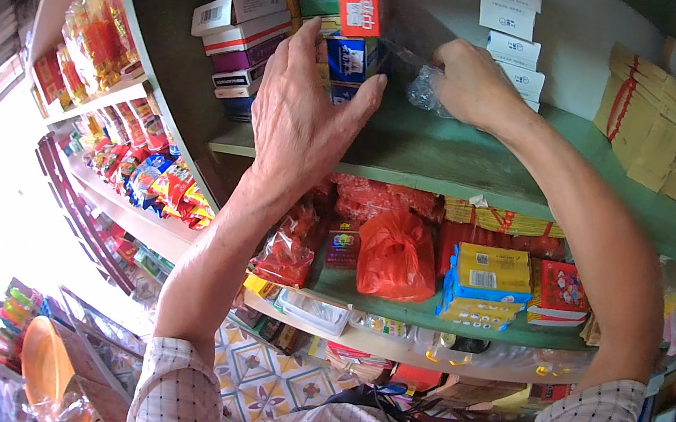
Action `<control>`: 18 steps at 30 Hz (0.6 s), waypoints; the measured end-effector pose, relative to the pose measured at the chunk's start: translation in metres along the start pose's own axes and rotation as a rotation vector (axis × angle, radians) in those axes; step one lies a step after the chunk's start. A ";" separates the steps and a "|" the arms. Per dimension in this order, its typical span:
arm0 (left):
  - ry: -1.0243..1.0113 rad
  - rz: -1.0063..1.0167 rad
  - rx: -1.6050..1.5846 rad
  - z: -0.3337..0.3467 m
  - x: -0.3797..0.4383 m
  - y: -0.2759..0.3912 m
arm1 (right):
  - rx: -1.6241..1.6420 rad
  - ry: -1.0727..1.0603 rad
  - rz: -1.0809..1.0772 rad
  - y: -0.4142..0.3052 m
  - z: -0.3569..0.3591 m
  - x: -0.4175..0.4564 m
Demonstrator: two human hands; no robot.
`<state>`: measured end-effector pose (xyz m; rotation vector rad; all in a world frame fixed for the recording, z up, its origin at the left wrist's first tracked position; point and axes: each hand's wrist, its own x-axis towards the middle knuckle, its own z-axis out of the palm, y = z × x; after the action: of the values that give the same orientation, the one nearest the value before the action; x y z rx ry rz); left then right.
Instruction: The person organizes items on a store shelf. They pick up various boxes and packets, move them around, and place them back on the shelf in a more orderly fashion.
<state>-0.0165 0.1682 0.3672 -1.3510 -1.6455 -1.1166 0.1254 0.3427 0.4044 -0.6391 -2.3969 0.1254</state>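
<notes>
Spread wide, my left hand [301, 107] is at the front of a stack of small cartons, fingers by its left side and thumb by its right. Whether it touches them cannot be told. A red carton [359, 11] tops this stack, with a blue carton [345, 59] lower down. Pinched in my right hand [472, 83] is crumpled clear plastic film [425, 90], and a thin strand of it trails toward the red carton. More cartons in white, purple and dark blue form a neighbouring stack [248, 34] on the left, partly behind my left hand.
Small white boxes [511, 50] stand in a column behind my right hand on the green shelf [400, 148]. Yellowish paper bundles [646, 119] lie at right. Below are a red plastic bag [398, 256] and yellow-blue packs [490, 283]. Snack packets [153, 177] line the left shelves.
</notes>
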 end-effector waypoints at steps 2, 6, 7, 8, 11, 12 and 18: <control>-0.014 -0.014 0.051 0.006 0.008 0.002 | 0.107 0.035 -0.050 0.005 0.008 -0.001; -0.033 -0.036 0.015 0.008 0.027 0.001 | 0.136 0.039 -0.134 0.005 0.009 0.003; -0.021 -0.034 0.020 0.009 0.030 0.001 | 0.101 0.047 -0.162 0.003 0.009 0.002; -0.010 -0.032 0.025 0.010 0.033 0.003 | 0.066 0.056 -0.190 0.002 0.010 -0.001; 0.031 -0.013 0.080 0.013 0.043 0.000 | -0.018 0.018 -0.213 -0.007 0.008 -0.002; 0.047 0.001 0.102 0.014 0.047 0.000 | -0.045 0.001 -0.207 -0.009 0.005 -0.003; 0.248 -0.039 -0.263 -0.007 0.048 0.003 | -0.059 0.003 -0.096 -0.009 0.006 -0.001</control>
<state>-0.0223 0.1786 0.4141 -1.2835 -1.3862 -1.5012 0.1185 0.3349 0.4016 -0.5496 -2.4306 0.0125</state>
